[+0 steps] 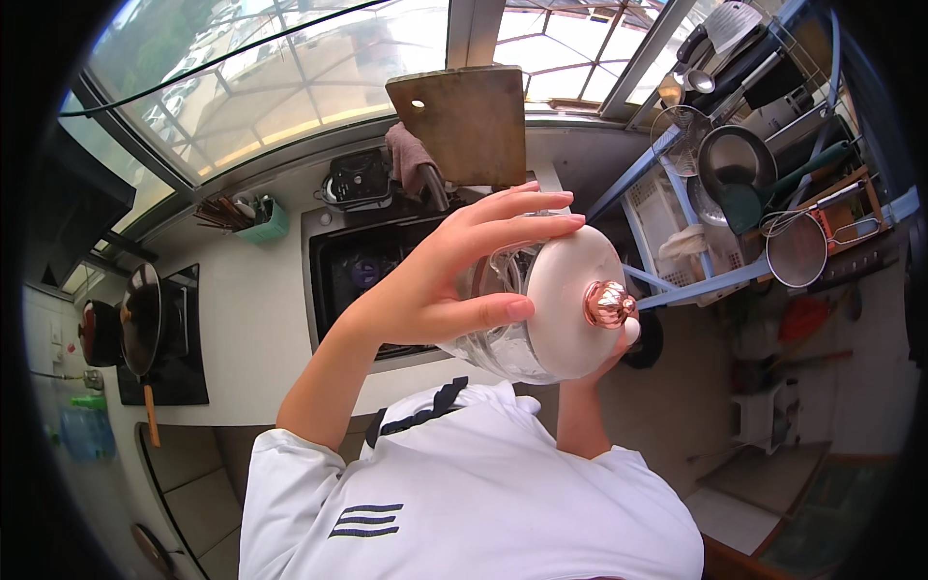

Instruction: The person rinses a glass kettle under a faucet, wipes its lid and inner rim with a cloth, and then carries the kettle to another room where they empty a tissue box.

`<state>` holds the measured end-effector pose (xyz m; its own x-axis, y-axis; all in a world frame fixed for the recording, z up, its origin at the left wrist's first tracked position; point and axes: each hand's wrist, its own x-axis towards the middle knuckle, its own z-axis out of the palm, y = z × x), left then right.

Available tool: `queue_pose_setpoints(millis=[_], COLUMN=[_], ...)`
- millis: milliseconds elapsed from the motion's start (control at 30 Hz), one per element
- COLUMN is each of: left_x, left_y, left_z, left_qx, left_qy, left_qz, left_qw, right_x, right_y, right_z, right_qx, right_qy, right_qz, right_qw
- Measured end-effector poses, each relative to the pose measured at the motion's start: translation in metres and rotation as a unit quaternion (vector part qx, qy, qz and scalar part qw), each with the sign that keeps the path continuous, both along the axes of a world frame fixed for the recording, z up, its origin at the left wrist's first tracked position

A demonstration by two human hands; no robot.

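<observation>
Our hands come together at a clear glass jar [491,355], held up in front of our chest and tipped over, its lid turned toward the right. Our left hand [440,266] is clamped around its near-left side, fingers spread across the top edge of the white lid [558,314] and thumb pressed on the lid's rim. Our right hand [609,365] is at the jar's lower right, mostly hidden behind the lid; we cannot tell how its fingers close. A shiny rose-gold knob [606,304] stands out from the lid between our hands.

Just beyond our left hand lies the dark sink [333,275], set in a pale countertop [253,338]. Straight past our fingers a cutting board [474,126] stands upright, a brownish cloth [411,155] beside it. Farther left of our hands we see a mint-green utensil holder [268,228] and, well apart, a wok [142,319] on the stove. To the right of our hands, a blue-framed rack carries a dark pan [737,158] and a sieve [797,251].
</observation>
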<state>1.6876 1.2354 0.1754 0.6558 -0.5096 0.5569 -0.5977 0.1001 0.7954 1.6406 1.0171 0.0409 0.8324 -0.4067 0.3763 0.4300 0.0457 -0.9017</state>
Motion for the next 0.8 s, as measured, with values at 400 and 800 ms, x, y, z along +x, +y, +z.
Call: queue_pose_setpoints(millis=[400, 800], left_x=[-0.017, -0.043], left_y=[-0.007, -0.035], left_z=[-0.005, -0.027], left_qx=[0.035, -0.183], left_qy=[-0.09, 0.072], left_qz=[0.222, 0.302], left_qw=[0.97, 0.933], right_x=[0.004, 0.007], right_y=[0.009, 0.012], right_z=[0.026, 0.029], right_qx=[-0.117, 0.013], right_qy=[-0.037, -0.019], right_qz=[-0.146, -0.114], right_qw=[0.982, 0.993])
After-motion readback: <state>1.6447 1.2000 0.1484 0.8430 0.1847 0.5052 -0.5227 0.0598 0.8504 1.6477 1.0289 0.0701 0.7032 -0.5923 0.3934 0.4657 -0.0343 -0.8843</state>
